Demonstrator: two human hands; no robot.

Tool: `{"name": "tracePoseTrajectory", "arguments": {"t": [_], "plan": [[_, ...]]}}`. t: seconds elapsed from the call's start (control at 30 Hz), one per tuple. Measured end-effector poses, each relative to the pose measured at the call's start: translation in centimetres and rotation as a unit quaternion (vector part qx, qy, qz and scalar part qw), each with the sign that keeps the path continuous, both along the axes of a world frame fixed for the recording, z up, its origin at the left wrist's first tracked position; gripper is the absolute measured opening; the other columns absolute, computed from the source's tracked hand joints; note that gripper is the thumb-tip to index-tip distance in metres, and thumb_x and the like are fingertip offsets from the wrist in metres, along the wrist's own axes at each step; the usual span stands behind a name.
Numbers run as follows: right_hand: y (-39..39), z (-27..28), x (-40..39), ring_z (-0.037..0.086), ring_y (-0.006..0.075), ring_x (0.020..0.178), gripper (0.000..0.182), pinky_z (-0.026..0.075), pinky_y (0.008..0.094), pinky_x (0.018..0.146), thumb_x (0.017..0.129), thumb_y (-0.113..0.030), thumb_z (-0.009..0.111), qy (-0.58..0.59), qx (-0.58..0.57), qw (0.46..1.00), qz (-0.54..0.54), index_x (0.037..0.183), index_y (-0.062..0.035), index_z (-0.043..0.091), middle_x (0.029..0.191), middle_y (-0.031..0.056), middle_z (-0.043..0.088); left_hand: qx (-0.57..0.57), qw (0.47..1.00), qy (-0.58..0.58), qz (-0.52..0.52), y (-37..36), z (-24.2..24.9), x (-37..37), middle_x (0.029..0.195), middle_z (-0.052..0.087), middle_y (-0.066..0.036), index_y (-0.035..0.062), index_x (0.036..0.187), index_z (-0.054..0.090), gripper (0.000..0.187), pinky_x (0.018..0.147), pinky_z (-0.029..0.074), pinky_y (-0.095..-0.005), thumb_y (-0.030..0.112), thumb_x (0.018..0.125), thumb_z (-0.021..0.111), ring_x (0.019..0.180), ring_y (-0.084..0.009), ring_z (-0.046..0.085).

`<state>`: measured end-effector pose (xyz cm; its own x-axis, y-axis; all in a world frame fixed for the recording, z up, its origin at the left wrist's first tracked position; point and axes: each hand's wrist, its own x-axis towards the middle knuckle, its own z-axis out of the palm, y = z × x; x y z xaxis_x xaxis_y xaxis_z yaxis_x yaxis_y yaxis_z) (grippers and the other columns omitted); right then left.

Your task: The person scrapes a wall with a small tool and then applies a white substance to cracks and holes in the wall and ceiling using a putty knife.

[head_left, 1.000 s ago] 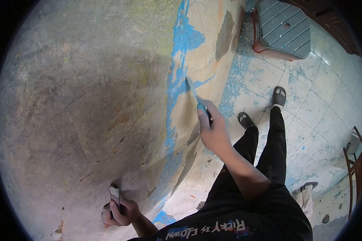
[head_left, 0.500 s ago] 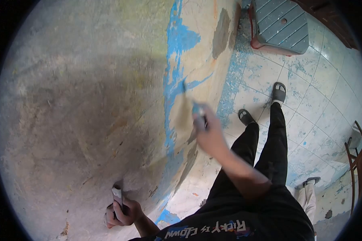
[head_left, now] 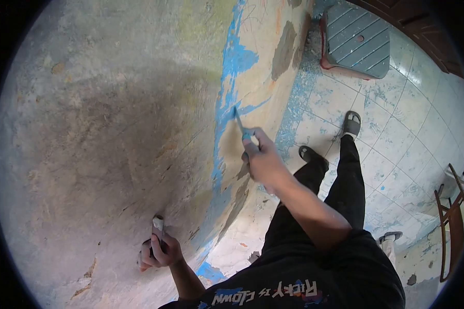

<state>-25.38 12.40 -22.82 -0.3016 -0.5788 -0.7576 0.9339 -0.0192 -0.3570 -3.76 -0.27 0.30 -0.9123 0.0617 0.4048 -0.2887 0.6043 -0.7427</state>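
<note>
My right hand (head_left: 265, 164) is closed round the handle of a scraper (head_left: 238, 120). The scraper's thin blade is seen nearly edge-on, and its tip is right at a strip of flaking blue paint (head_left: 225, 114) on the wall (head_left: 113, 129). Lower left, my left hand (head_left: 162, 251) is closed on a short grey-white tool with a blunt, rounded end (head_left: 158, 224); its kind cannot be made out. That end points up along the grey bare wall, close to its surface. The fingers hide the rest of this tool.
A grey step stool (head_left: 357, 41) with a ridged top stands upper right on the tiled floor (head_left: 381, 129). Blue paint flakes (head_left: 297, 105) lie along the wall's foot. Another person's foot (head_left: 389, 237) shows lower right, near a brown wooden chair (head_left: 454, 226).
My right hand was blurred by motion and now shows sharply, the scraper's tip at the blue strip. My left hand has moved slightly up and right in view, still gripping its tool.
</note>
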Motion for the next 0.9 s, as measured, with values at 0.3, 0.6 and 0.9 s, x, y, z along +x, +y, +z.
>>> {"name": "tracePoseTrajectory", "arguments": {"t": [0.3,0.6,0.9], "plan": [[0.3,-0.8,-2.4,0.034,0.0082,0.047,0.013,0.027,0.0253,0.041,0.106,-0.028,0.048,-0.173,-0.019,0.984,0.028,0.116,-0.0189,0.05,0.071,0.0006,0.047,0.0,0.999,-0.004,0.037,0.6,0.0,-0.2,0.09,0.056,-0.001,0.0232,0.096,0.067,0.032,0.079,0.03,-0.042,0.012,0.073,0.087,0.084,-0.0227,0.049],[0.4,0.2,-3.3,0.034,0.0082,0.045,0.014,0.025,0.0251,0.04,0.105,-0.027,0.048,-0.145,0.004,0.988,0.051,0.117,-0.0197,0.05,0.075,0.0025,0.049,0.026,0.999,-0.014,0.027,0.7,0.3,-0.6,0.088,0.056,0.003,0.0261,0.096,0.066,0.034,0.08,0.028,-0.0408,0.015,0.073,0.089,0.083,-0.0195,0.048],[0.3,-2.6,-3.5,0.033,0.0072,0.045,0.009,0.025,0.0254,0.039,0.105,-0.025,0.047,-0.18,-0.021,0.983,0.025,0.112,-0.0189,0.049,0.075,0.0019,0.048,-0.005,0.999,-0.033,0.019,0.5,0.5,-0.5,0.092,0.06,0.0,0.0204,0.105,0.069,0.03,0.081,0.03,-0.041,0.017,0.079,0.084,0.081,-0.0192,0.053]]}}
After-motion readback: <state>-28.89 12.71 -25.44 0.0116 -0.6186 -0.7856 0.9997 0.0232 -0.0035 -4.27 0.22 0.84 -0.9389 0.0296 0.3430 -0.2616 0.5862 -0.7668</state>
